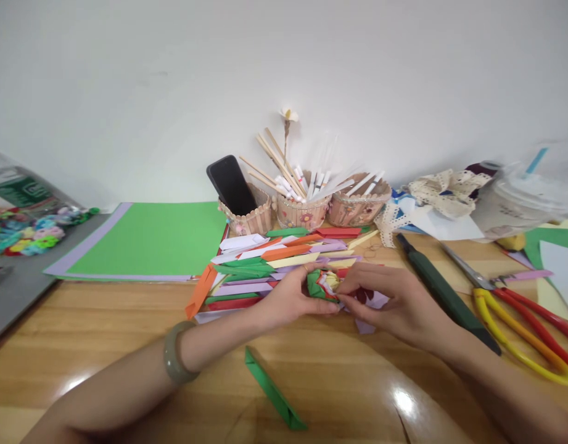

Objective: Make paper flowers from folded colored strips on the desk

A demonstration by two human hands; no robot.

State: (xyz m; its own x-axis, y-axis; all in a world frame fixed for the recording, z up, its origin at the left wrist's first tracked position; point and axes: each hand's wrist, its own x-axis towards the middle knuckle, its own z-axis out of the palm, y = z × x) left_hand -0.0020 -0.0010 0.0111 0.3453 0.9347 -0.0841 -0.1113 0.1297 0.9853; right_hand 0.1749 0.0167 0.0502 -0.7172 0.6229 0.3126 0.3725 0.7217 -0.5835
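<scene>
My left hand (pixel 300 295) is closed around a small folded paper piece (pixel 319 285) in green, white, red and yellow. At its right side, the fingertips of my right hand (pixel 380 296) pinch the edge of the same piece. Just behind and to the left lie many folded paper strips (pixel 246 271) in several colours, stacked in a loose pile. Some purple paper (pixel 367 324) shows beneath my right hand. A single green folded strip (pixel 274 388) rests on the table nearer to me.
Behind the strips stand three craft-stick baskets (pixel 306 213) holding a phone (pixel 231 185), sticks and pens. To the right lie a dark green cutter (pixel 443 290), scissors (pixel 510 327), lace (pixel 445 191) and a plastic cup (pixel 519 191). Green sheets (pixel 149 240) lie at left.
</scene>
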